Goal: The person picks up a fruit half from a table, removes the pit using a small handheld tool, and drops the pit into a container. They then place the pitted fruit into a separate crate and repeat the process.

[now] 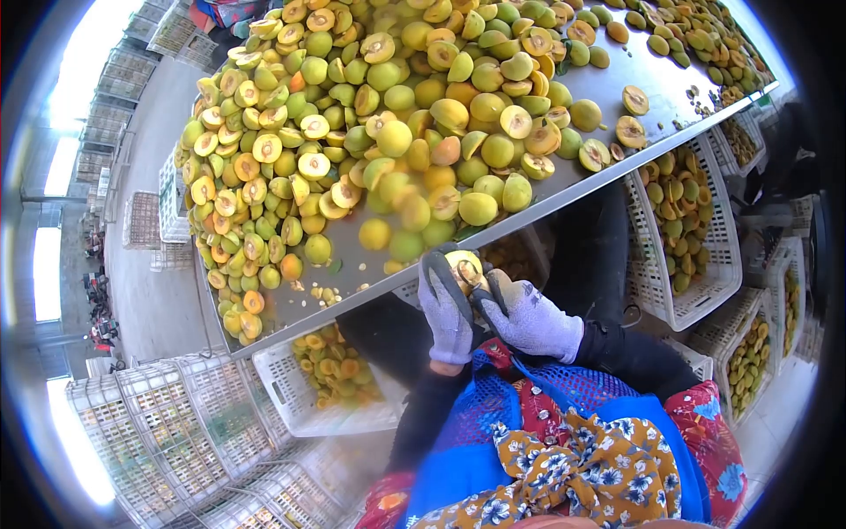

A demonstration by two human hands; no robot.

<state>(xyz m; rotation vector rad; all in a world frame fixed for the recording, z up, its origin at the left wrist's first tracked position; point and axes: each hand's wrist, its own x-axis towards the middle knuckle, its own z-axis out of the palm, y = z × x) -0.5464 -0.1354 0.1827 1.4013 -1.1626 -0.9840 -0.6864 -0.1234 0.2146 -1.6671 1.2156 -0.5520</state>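
Just off the table's front edge, my left hand point(447, 310), in a purple and dark grey glove, is closed around a halved apricot-like fruit point(462, 261). Its cut yellow face is turned up. My right hand point(531, 319), gloved the same way, is closed against the fruit's right side. A thin dark curved shape shows at the cut face, too small to name, and what the right fingers grip is hidden. Beyond both hands, the metal table point(564, 181) bears a big heap of whole and halved yellow-green fruit point(352, 115).
Under the table's front edge stand a white crate of fruit point(295, 388) on the left and another crate point(702, 295) on the right. Stacked crates point(167, 423) rise at lower left. Loose pits point(324, 293) lie near the table edge. More crates line the far left wall.
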